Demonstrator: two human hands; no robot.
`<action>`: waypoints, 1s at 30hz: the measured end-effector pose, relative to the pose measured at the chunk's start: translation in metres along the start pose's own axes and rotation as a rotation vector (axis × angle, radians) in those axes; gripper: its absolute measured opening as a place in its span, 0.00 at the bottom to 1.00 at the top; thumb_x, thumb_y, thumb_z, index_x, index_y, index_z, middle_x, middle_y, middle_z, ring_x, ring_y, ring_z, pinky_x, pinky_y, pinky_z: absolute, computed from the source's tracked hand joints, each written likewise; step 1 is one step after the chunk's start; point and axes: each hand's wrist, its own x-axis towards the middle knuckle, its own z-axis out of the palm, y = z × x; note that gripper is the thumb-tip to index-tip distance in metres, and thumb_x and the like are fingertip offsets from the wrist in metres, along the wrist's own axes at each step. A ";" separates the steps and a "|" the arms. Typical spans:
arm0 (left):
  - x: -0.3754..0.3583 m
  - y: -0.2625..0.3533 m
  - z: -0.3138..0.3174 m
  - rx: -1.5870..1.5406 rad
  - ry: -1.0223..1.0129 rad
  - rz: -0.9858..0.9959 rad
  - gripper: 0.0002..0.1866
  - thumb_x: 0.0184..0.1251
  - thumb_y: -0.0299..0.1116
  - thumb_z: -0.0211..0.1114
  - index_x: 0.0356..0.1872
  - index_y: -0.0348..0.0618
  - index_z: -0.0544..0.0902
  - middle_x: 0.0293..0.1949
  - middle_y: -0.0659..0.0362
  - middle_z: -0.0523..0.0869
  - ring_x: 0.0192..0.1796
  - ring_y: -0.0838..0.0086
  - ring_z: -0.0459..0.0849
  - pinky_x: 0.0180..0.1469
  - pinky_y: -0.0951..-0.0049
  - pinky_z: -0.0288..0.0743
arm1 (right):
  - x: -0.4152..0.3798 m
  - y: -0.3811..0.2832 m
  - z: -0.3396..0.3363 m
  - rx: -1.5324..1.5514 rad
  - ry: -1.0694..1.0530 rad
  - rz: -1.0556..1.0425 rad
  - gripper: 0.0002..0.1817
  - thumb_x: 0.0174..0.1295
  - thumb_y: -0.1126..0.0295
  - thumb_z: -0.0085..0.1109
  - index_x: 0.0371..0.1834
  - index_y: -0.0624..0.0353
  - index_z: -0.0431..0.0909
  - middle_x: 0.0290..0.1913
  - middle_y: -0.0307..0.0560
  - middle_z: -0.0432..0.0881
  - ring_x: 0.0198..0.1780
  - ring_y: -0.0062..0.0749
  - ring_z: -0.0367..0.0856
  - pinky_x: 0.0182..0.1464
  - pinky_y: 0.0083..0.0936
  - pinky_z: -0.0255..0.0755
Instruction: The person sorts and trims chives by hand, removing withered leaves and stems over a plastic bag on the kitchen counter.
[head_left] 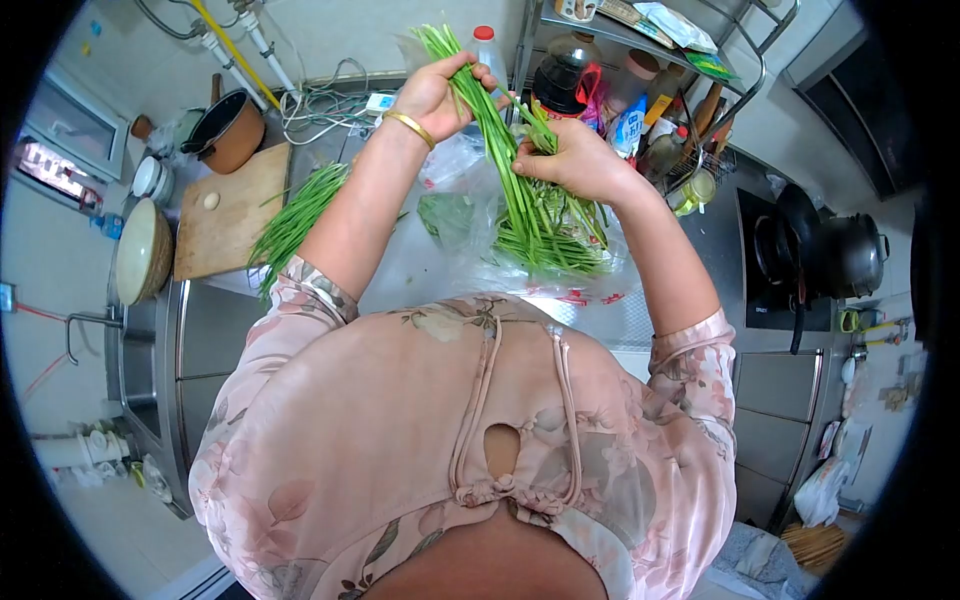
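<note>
Floral blouse (370, 400), greens (507, 165) in left grip (438, 98).

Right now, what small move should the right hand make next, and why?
Probably ease the right hand gently outward: it pinches a few green stalks beside the long green bunch, which the left hand grips near its upper end.

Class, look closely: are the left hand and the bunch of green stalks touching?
Touching. The head view shows the left hand closed around the bunch of green stalks near its top end in the picture.
</note>
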 end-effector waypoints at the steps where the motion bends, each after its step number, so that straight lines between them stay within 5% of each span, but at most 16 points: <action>1: 0.000 0.000 -0.001 -0.007 0.000 -0.001 0.07 0.67 0.33 0.47 0.33 0.42 0.69 0.25 0.60 0.70 0.30 0.72 0.72 0.56 0.51 0.64 | 0.002 0.004 0.001 0.011 -0.004 -0.003 0.07 0.51 0.70 0.60 0.28 0.62 0.75 0.24 0.34 0.74 0.29 0.17 0.69 0.34 0.18 0.64; 7: 0.004 0.000 -0.013 -0.003 0.087 -0.001 0.09 0.69 0.34 0.44 0.31 0.43 0.67 0.23 0.62 0.67 0.26 0.74 0.69 0.54 0.52 0.67 | -0.006 -0.003 -0.003 0.181 0.161 -0.047 0.05 0.53 0.73 0.56 0.30 0.62 0.74 0.28 0.35 0.74 0.32 0.18 0.69 0.37 0.19 0.65; 11: 0.008 -0.002 -0.020 0.002 0.168 0.007 0.09 0.70 0.35 0.42 0.30 0.43 0.66 0.22 0.62 0.67 0.26 0.74 0.69 0.52 0.51 0.68 | -0.016 -0.001 -0.013 0.054 0.301 -0.311 0.06 0.54 0.76 0.55 0.34 0.63 0.72 0.30 0.38 0.74 0.34 0.21 0.71 0.39 0.21 0.66; 14: 0.009 -0.004 -0.017 0.033 0.214 0.027 0.09 0.70 0.35 0.42 0.31 0.43 0.66 0.23 0.61 0.68 0.27 0.73 0.70 0.52 0.50 0.69 | -0.021 -0.008 -0.023 -0.113 0.331 -0.307 0.04 0.55 0.75 0.53 0.33 0.64 0.71 0.30 0.39 0.74 0.35 0.22 0.71 0.40 0.20 0.65; 15: 0.009 -0.005 -0.015 0.045 0.219 0.028 0.09 0.70 0.35 0.42 0.31 0.43 0.66 0.23 0.61 0.68 0.27 0.73 0.71 0.51 0.49 0.69 | -0.022 -0.011 -0.024 -0.117 0.277 -0.256 0.08 0.55 0.76 0.52 0.39 0.63 0.71 0.31 0.42 0.76 0.33 0.24 0.73 0.39 0.22 0.68; 18: 0.011 -0.007 -0.009 0.037 0.202 0.004 0.09 0.70 0.35 0.42 0.32 0.42 0.66 0.24 0.60 0.69 0.28 0.72 0.73 0.52 0.48 0.69 | -0.017 -0.018 -0.014 0.100 0.205 -0.093 0.06 0.56 0.75 0.52 0.35 0.64 0.73 0.30 0.38 0.74 0.31 0.22 0.71 0.38 0.21 0.67; 21: 0.011 -0.012 0.001 0.106 0.288 0.043 0.09 0.70 0.35 0.42 0.33 0.42 0.66 0.25 0.60 0.69 0.29 0.71 0.73 0.53 0.47 0.68 | -0.003 -0.009 -0.002 -0.115 0.178 -0.105 0.08 0.54 0.72 0.55 0.36 0.64 0.75 0.29 0.41 0.76 0.30 0.23 0.72 0.35 0.23 0.68; 23: 0.013 -0.012 -0.002 0.088 0.259 0.039 0.07 0.68 0.34 0.45 0.35 0.41 0.65 0.25 0.60 0.70 0.28 0.71 0.72 0.42 0.56 0.72 | 0.001 -0.014 0.003 -0.215 0.167 -0.081 0.09 0.52 0.70 0.59 0.33 0.64 0.76 0.26 0.43 0.78 0.29 0.23 0.73 0.34 0.24 0.68; 26: 0.014 -0.013 -0.002 0.087 0.262 0.043 0.06 0.68 0.33 0.46 0.36 0.41 0.64 0.26 0.59 0.70 0.28 0.71 0.73 0.33 0.64 0.73 | 0.010 -0.012 0.006 -0.391 0.210 -0.026 0.15 0.47 0.65 0.61 0.36 0.61 0.77 0.28 0.55 0.79 0.31 0.44 0.78 0.37 0.31 0.70; 30: 0.013 -0.012 -0.001 0.026 0.249 0.024 0.06 0.68 0.33 0.46 0.36 0.41 0.65 0.26 0.58 0.71 0.28 0.70 0.73 0.32 0.66 0.72 | 0.018 -0.001 0.004 -0.294 0.182 -0.025 0.14 0.46 0.66 0.62 0.35 0.62 0.77 0.28 0.55 0.79 0.30 0.40 0.78 0.36 0.30 0.70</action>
